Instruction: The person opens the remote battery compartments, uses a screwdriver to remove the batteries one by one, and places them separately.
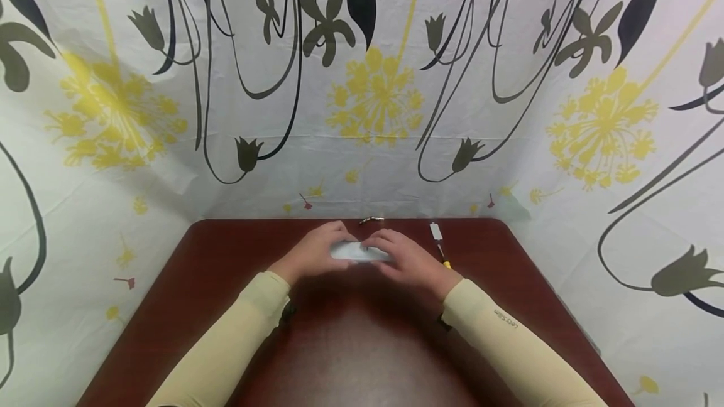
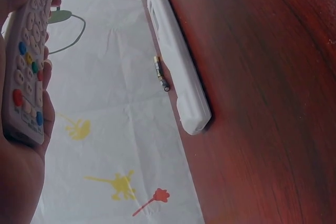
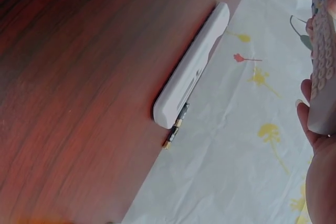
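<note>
A white remote control point(image 2: 25, 64), at the centre of the head view, is gripped by the left hand point(image 1: 313, 252) and the right hand point(image 1: 411, 262), one at each end, fingers curled round it. Mid-frame in the left wrist view, a long white casing point(image 2: 181, 72) lies on the red-brown table point(image 1: 351, 357), a slot point(image 2: 154, 15) along its side; its contents cannot be made out. Small batteries point(image 2: 159, 73) lie just beside it. Print below the remote's coloured buttons is too small to read; the right sleeve point(image 1: 520, 344) reads "Let's Slim".
</note>
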Demonstrator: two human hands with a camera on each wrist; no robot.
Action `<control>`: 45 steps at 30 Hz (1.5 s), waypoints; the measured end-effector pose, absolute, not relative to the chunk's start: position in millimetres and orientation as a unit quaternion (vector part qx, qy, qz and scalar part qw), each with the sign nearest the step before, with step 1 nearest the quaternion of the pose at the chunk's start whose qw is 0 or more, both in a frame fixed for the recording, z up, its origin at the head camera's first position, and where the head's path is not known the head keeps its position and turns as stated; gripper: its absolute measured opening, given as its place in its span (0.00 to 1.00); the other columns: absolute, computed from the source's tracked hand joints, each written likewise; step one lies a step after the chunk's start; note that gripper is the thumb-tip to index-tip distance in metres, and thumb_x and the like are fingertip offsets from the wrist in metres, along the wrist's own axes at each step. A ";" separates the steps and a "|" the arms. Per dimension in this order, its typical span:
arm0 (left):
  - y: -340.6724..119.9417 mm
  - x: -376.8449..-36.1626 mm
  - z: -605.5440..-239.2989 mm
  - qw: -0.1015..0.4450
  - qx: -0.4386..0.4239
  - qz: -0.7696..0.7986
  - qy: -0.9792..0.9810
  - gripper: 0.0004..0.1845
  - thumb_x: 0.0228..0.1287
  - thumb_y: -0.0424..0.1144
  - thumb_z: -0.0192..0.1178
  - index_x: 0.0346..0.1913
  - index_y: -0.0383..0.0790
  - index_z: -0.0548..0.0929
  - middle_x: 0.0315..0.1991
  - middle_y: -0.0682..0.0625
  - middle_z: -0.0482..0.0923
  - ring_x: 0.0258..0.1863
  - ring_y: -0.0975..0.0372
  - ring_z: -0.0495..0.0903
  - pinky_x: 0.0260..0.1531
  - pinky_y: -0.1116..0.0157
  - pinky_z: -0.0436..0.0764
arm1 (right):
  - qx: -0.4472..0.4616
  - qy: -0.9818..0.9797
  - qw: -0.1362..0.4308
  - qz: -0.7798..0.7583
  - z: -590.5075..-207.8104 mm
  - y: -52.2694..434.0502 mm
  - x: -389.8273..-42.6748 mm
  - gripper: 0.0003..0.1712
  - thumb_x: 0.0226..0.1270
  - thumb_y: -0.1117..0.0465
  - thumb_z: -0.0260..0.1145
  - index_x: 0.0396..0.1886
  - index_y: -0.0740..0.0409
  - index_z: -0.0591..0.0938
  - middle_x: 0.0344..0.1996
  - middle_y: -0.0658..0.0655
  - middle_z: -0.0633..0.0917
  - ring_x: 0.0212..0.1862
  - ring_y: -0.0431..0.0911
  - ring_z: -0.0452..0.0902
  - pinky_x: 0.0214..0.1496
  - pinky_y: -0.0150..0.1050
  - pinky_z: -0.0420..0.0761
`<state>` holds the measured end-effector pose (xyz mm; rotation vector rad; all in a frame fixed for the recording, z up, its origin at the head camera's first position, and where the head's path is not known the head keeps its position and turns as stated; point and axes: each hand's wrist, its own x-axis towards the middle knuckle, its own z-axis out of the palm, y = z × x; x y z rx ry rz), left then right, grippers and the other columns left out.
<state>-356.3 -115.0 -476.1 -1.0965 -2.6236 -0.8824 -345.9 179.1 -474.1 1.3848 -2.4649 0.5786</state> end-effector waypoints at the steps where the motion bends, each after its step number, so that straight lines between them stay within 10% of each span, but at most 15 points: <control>1: -115.1 -356.6 -475.9 0.082 -0.367 -0.295 -0.878 0.21 0.65 0.54 0.81 0.58 0.55 0.91 0.45 0.62 0.77 0.42 0.66 0.77 0.42 0.63 0.81 | 0.477 -0.847 0.128 0.198 -473.9 179.5 -346.1 0.26 0.77 0.56 0.73 0.72 0.44 0.81 0.64 0.47 0.81 0.61 0.43 0.77 0.63 0.43 0.83; 45: -117.9 -352.9 -473.5 0.064 -0.367 -0.298 -0.879 0.19 0.67 0.53 0.80 0.57 0.56 0.91 0.45 0.62 0.77 0.42 0.65 0.77 0.43 0.62 0.82 | 0.508 -0.833 0.140 0.169 -470.5 181.6 -343.8 0.26 0.77 0.59 0.74 0.71 0.45 0.83 0.62 0.49 0.82 0.60 0.44 0.79 0.61 0.43 0.84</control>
